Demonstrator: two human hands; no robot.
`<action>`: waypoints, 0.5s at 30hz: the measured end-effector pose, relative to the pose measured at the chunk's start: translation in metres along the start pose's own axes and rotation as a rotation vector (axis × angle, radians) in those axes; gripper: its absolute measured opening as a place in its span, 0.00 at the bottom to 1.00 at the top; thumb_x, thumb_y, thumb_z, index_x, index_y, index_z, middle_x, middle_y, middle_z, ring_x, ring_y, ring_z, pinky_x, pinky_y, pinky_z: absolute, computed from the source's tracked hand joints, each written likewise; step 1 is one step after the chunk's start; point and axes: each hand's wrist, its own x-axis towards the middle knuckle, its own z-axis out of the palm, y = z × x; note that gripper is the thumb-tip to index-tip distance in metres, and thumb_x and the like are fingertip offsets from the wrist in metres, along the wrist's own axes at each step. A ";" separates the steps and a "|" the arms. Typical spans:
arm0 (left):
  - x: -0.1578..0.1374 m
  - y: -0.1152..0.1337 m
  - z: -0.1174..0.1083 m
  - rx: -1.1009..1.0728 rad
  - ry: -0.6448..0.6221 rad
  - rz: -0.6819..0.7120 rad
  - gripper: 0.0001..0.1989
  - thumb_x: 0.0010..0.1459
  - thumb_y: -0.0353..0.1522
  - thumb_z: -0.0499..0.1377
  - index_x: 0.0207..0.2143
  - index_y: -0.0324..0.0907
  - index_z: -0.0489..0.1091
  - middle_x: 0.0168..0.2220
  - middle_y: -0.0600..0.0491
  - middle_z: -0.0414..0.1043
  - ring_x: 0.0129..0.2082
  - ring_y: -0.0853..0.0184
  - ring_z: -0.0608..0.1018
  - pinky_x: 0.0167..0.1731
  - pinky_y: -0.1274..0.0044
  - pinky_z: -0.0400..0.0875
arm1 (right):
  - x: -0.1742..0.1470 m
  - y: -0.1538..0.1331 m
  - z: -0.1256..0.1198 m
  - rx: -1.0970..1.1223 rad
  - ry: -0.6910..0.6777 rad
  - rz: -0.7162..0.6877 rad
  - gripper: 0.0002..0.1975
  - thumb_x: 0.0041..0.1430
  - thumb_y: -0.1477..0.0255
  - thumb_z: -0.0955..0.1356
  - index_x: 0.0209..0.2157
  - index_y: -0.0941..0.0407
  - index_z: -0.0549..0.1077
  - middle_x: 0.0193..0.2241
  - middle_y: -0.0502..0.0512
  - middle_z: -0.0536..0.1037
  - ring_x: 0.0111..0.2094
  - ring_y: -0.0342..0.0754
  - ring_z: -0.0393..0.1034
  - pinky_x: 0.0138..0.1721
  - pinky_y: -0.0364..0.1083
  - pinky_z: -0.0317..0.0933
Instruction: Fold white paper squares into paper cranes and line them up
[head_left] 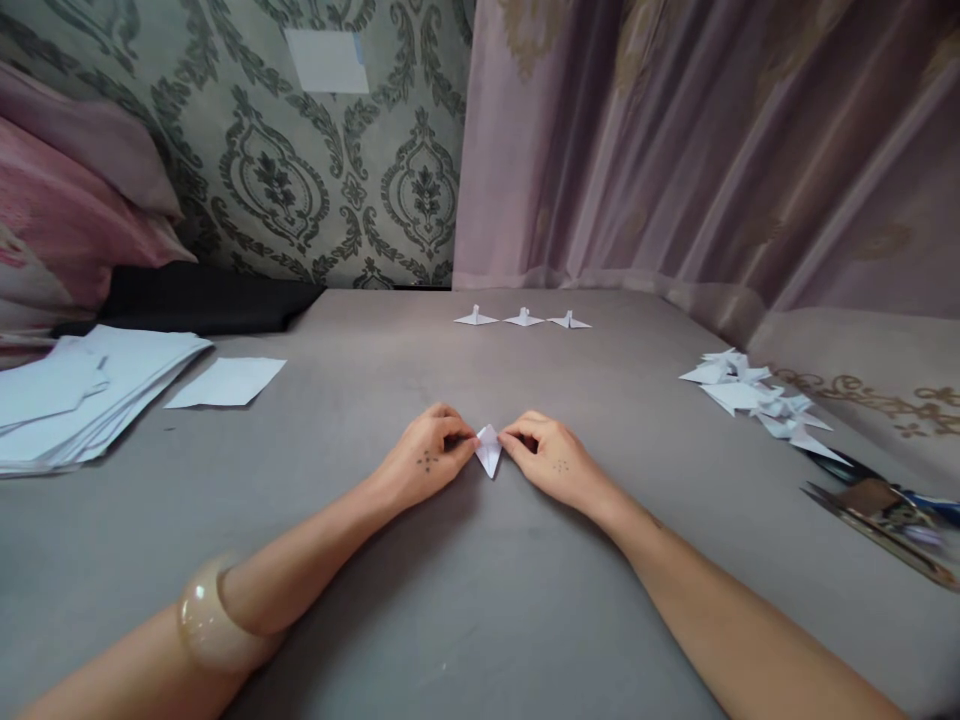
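Note:
A small sheet of white paper point(490, 453), folded into a kite shape with its point toward me, is at the middle of the grey table point(450, 600). My left hand point(433, 455) pinches its left corner between thumb and fingers. On the opposite side my right hand point(546, 455) pinches the right corner in the same way. Both hands are low over the table, and the fingertips partly cover the paper's side edges. Three folded paper cranes point(523, 317) stand in a row at the back of the table.
White paper sheets point(150, 370) are stacked at the left, with a single square sheet point(227, 382) beside them. At the right lie a heap of folded paper pieces point(757, 395) and scissors point(870, 525) among other small items. A black cloth point(210, 298) lies back left, and a curtain point(637, 150) hangs behind.

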 end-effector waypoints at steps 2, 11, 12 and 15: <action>0.003 0.000 0.000 0.007 -0.002 -0.033 0.11 0.55 0.35 0.54 0.29 0.41 0.75 0.35 0.51 0.69 0.31 0.68 0.72 0.35 0.75 0.66 | 0.006 0.001 -0.001 -0.010 -0.013 0.046 0.11 0.58 0.68 0.63 0.31 0.54 0.77 0.32 0.52 0.76 0.30 0.42 0.66 0.33 0.42 0.57; 0.012 0.003 -0.003 0.057 -0.002 -0.126 0.12 0.52 0.37 0.55 0.26 0.39 0.73 0.34 0.51 0.69 0.32 0.66 0.72 0.35 0.75 0.65 | 0.034 -0.003 -0.025 0.151 -0.370 0.198 0.10 0.52 0.67 0.66 0.30 0.59 0.76 0.20 0.48 0.70 0.20 0.38 0.59 0.21 0.39 0.52; 0.013 0.002 -0.003 0.063 -0.009 -0.127 0.12 0.52 0.37 0.55 0.25 0.39 0.73 0.33 0.51 0.69 0.32 0.66 0.72 0.35 0.75 0.65 | 0.036 -0.005 -0.027 0.148 -0.398 0.240 0.11 0.51 0.67 0.66 0.30 0.59 0.76 0.18 0.47 0.67 0.18 0.38 0.56 0.19 0.39 0.51; 0.016 0.001 -0.005 0.065 -0.031 -0.130 0.13 0.51 0.38 0.55 0.24 0.38 0.72 0.32 0.51 0.68 0.30 0.67 0.71 0.31 0.77 0.64 | 0.041 -0.008 -0.031 0.118 -0.421 0.303 0.12 0.50 0.65 0.67 0.29 0.59 0.77 0.17 0.46 0.64 0.17 0.37 0.55 0.17 0.39 0.50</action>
